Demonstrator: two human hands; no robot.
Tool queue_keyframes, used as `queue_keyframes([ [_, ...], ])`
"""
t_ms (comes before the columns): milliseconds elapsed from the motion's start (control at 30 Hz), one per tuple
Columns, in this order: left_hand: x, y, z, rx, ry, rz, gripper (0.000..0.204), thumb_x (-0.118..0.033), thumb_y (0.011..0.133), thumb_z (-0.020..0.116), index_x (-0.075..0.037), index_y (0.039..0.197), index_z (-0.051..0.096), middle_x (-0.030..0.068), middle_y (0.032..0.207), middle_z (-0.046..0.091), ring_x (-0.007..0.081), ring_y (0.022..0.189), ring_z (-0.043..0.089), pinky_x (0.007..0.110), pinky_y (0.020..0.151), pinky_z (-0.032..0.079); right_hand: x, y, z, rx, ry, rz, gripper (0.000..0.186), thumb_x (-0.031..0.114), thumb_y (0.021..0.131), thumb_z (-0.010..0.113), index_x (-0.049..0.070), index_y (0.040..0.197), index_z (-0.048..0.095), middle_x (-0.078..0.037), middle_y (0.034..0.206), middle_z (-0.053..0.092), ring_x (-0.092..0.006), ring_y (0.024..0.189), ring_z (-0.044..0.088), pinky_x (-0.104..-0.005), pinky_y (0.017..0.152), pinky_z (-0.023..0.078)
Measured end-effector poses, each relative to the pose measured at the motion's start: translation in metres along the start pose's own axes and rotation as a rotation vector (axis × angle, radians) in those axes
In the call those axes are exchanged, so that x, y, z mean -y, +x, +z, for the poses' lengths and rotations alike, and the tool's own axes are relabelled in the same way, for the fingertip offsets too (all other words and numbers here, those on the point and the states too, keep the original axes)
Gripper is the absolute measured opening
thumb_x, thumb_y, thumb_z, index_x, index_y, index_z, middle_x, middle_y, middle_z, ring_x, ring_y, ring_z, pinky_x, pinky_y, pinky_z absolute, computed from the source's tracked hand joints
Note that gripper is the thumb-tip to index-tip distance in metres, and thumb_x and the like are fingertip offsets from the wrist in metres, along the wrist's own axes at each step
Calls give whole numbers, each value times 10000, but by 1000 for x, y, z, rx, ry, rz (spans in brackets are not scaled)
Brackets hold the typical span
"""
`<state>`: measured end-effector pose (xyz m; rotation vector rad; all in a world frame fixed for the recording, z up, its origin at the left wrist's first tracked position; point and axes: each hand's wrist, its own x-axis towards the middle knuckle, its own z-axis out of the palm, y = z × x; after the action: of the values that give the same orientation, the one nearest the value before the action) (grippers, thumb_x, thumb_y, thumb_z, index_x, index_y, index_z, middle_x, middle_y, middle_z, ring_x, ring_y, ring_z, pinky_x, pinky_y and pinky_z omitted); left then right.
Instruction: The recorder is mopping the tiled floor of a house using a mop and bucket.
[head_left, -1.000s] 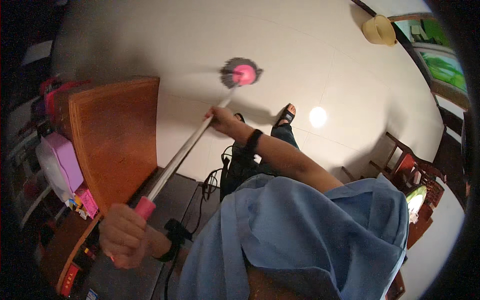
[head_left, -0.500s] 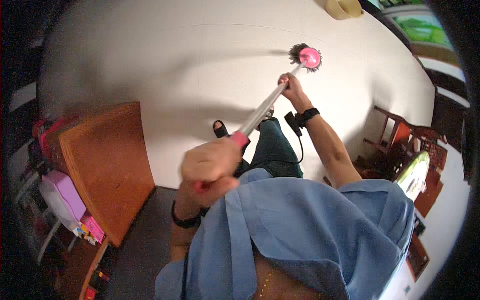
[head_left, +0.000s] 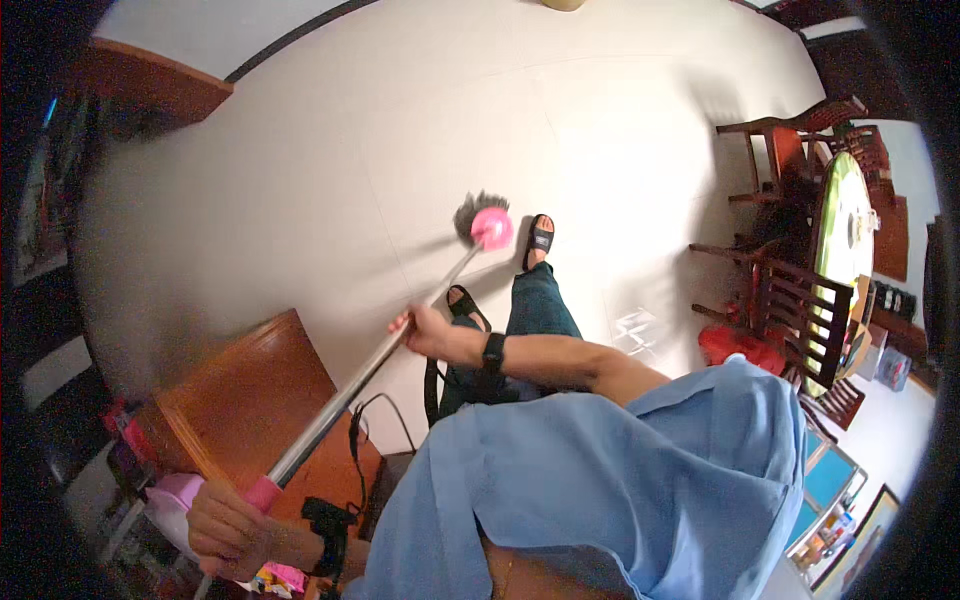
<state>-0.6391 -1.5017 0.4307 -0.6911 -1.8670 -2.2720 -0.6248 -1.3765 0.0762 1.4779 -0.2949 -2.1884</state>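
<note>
A mop with a pink round hub (head_left: pixel 490 228) and a dark fringed head (head_left: pixel 468 218) rests on the pale tiled floor, just left of my forward sandaled foot (head_left: pixel 541 240). Its metal pole (head_left: pixel 350 393) runs diagonally to the lower left. My left hand (head_left: pixel 228 530) is closed round the pole at the pink grip (head_left: pixel 262 494). My right hand (head_left: pixel 425 330) holds the pole higher up, with fingers loosely curled round it. Both wrists wear black straps; a cable hangs near my left one.
A wooden panel piece of furniture (head_left: pixel 250 390) stands at lower left beside a purple bin (head_left: pixel 172 510). Wooden chairs (head_left: pixel 800 310) surround an oval table (head_left: pixel 845 215) on the right, near a red object (head_left: pixel 735 345). Another wooden edge (head_left: pixel 160 80) is upper left; a yellow bucket (head_left: pixel 562 4) sits top centre.
The mop head swung out to the upper right, then came back down-left, close to my feet. Both hands moved left with it. The view has turned, bringing more chairs and table into sight.
</note>
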Motion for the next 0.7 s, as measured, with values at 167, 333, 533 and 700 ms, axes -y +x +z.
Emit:
queue_keyframes([
  [167, 26, 22, 17, 17, 25, -104, 446, -240, 860, 507, -139, 472, 314, -28, 367, 362, 72, 287, 381, 230, 316, 407, -4, 27, -3, -201, 26, 36, 75, 11, 765, 339, 45, 699, 348, -88, 562, 368, -207, 439, 395, -338, 424, 422],
  [333, 47, 52, 32, 630, -136, -236, 224, -211, 802, 533, -129, 604, 469, 36, 610, 585, 168, 547, 602, 330, 593, 507, 69, 9, 1, -89, 349, 276, 164, 33, 741, 390, 94, 610, 312, -7, 522, 302, -148, 422, 334, -257, 394, 307],
  [533, 105, 101, 107, 772, -212, -149, 344, -196, 835, 532, -121, 511, 441, 27, 507, 537, 164, 419, 547, 311, 458, 496, 173, 0, 30, 136, 203, 41, 265, 83, 762, 364, 131, 525, 256, 26, 458, 270, -100, 364, 270, -220, 342, 247],
  [700, 162, 167, 183, 956, -314, -159, 307, -136, 780, 577, -41, 521, 444, 61, 487, 504, 198, 375, 482, 313, 407, 457, 284, -8, 78, 234, 317, -22, 270, 70, 769, 341, 133, 517, 266, 28, 446, 270, -87, 348, 268, -200, 326, 248],
])
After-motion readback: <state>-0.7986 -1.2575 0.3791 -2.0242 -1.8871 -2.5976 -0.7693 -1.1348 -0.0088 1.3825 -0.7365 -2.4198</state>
